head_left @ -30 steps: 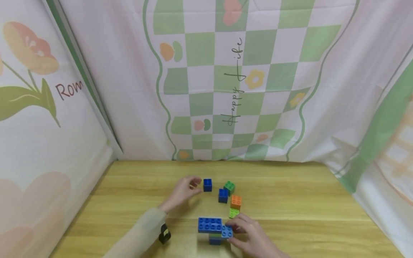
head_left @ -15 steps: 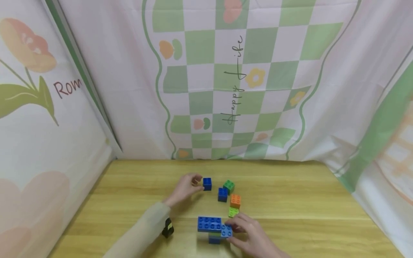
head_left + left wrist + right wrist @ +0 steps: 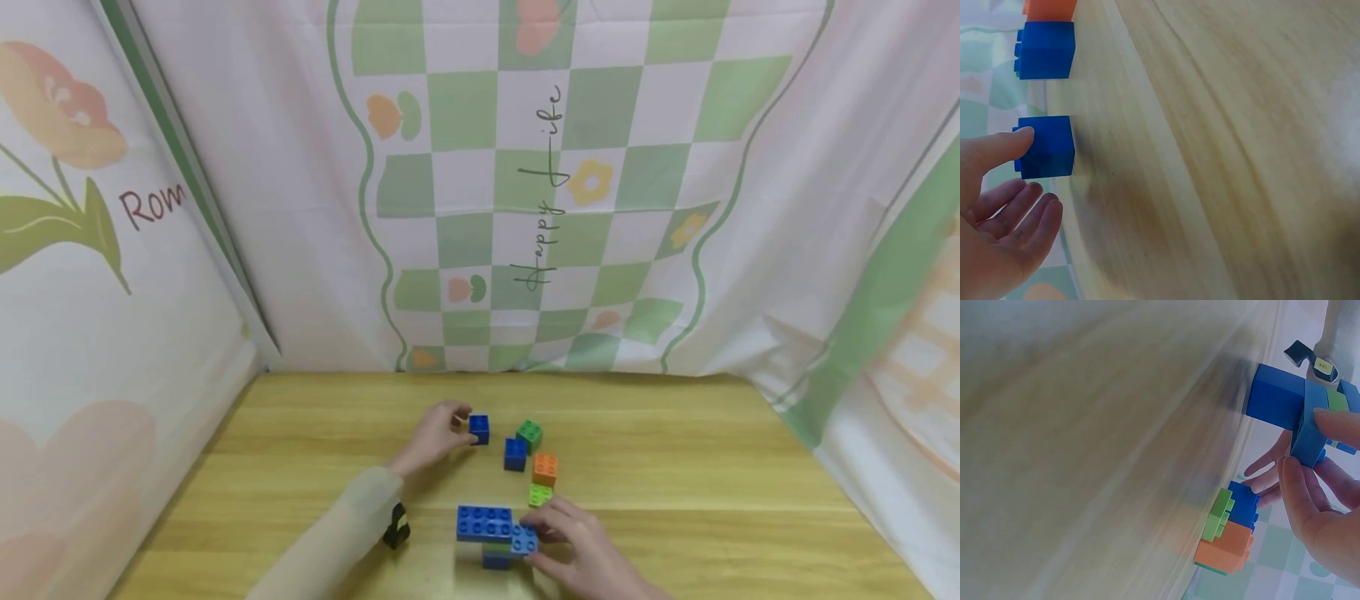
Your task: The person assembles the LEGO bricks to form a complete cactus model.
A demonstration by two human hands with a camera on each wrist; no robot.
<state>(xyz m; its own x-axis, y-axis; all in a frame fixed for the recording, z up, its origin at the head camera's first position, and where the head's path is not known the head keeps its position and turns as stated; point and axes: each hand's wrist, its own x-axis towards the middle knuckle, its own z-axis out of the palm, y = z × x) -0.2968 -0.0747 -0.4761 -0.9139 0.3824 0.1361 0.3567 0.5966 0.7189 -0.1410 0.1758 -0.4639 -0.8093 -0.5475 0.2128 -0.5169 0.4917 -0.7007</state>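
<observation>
My left hand point(image 3: 433, 437) is at a dark blue toy brick point(image 3: 480, 430) on the table's far part. In the left wrist view its thumb point(image 3: 1013, 147) overlaps the brick's side, while the other fingers spread loosely beside it. My right hand point(image 3: 581, 542) pinches the light blue brick point(image 3: 524, 540) of a small brick assembly between thumb and fingers. That assembly also has a long dark blue brick point(image 3: 484, 523) on top, a green layer point(image 3: 1336, 400) and a dark blue brick point(image 3: 1275, 395) at its base.
Loose bricks lie between the hands: another dark blue one point(image 3: 515, 455), a green one point(image 3: 529, 433), an orange one point(image 3: 545, 469) and a lime green one point(image 3: 540, 495). A black wrist device point(image 3: 397, 527) is on the left forearm. Printed curtains point(image 3: 525, 208) hang behind the wooden table point(image 3: 675, 450).
My left hand has moved slightly right, bringing its thumb against the dark blue brick. The right hand keeps its hold on the assembly, and the loose bricks stay put.
</observation>
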